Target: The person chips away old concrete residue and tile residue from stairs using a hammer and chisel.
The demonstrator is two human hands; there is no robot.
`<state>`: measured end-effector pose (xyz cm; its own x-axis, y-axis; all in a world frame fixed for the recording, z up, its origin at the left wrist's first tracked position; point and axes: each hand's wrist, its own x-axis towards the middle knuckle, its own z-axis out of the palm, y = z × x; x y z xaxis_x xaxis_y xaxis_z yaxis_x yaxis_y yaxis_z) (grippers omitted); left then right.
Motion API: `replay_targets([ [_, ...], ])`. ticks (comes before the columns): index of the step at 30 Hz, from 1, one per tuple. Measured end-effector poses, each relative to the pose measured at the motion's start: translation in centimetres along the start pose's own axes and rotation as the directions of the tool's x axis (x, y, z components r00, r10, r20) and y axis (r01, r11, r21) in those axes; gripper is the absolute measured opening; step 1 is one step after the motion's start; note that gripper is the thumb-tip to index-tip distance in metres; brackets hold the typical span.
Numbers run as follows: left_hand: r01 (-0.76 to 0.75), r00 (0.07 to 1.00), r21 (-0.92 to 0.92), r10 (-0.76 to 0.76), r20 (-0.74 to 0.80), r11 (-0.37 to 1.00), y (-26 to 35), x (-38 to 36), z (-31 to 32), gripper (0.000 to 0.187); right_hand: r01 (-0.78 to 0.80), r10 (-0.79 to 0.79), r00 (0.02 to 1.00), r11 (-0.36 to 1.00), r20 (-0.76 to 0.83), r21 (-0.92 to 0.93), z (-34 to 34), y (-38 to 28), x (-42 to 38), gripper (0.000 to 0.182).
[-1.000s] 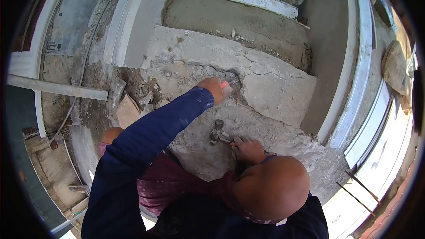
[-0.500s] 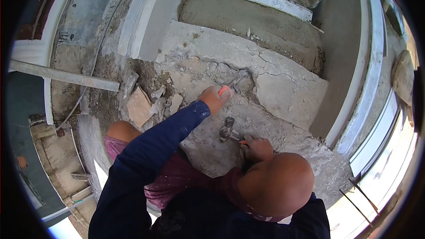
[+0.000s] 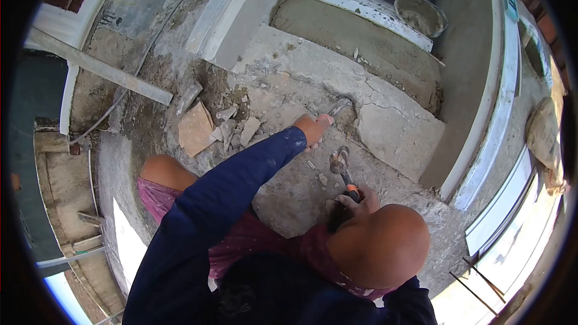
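My left hand [image 3: 309,130] is wrapped round the pinkish-red handle of a chisel [image 3: 342,106]. The chisel's metal end rests at a broken hollow along the edge of a cracked concrete step [image 3: 397,135]. Closer to my body, my right hand [image 3: 361,202] grips the black and orange handle of a hammer [image 3: 340,161]. The hammer's metal head is apart from the chisel, a little below it in the view. Part of my right hand is hidden behind my knee.
Broken tile [image 3: 195,129] and concrete chunks [image 3: 249,131] lie to the left. A bucket [image 3: 420,15] stands up the steps, beside a speckled white board [image 3: 376,19]. A long bar [image 3: 102,67] juts in from the left, near a cable [image 3: 144,60].
The hammer has turned and its head has risen closer to the chisel. My left hand still grips the chisel at the hollow. The whole view has shifted and tilted slightly.
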<state>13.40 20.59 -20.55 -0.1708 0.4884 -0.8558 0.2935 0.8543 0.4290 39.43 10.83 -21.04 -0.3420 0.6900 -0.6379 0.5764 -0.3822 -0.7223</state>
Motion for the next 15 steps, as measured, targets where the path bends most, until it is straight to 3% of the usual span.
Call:
replay_targets([
  [1,0.048,0.999,-0.002,-0.048,0.011,0.999,0.1,0.6,0.3,0.049,0.0,0.002,0.998,0.999,-0.058,0.038,-0.7,0.1,0.0,0.033],
  [4,-0.009,0.974,-0.264,-0.051,-0.221,0.965,-3.4,1.2,1.5,0.052,0.043,-0.018,0.983,0.99,-0.183,0.132,-2.9,1.0,-0.3,0.03],
  [6,-0.029,0.915,-0.756,-0.288,-0.284,0.654,-7.5,3.4,0.7,0.054,-0.015,0.06,0.974,0.979,-0.218,0.201,-3.9,1.5,-1.1,0.028],
  [9,-0.039,0.895,-0.669,-0.272,-0.354,0.742,-9.4,3.9,-0.5,0.053,0.024,0.059,0.972,0.939,-0.229,0.344,-4.8,0.6,-1.4,0.026],
  [12,-0.224,0.917,-0.508,0.003,-0.4,0.831,-5.1,1.1,1.2,0.052,0.176,-0.064,0.957,0.902,-0.282,0.393,-4.4,-2.5,-0.9,0.026],
  [15,-0.066,0.968,-0.596,-0.093,-0.232,0.8,-3.8,2.8,1.6,0.05,0.275,-0.204,0.936,0.932,-0.286,0.234,-4.6,-2.1,1.5,0.028],
])
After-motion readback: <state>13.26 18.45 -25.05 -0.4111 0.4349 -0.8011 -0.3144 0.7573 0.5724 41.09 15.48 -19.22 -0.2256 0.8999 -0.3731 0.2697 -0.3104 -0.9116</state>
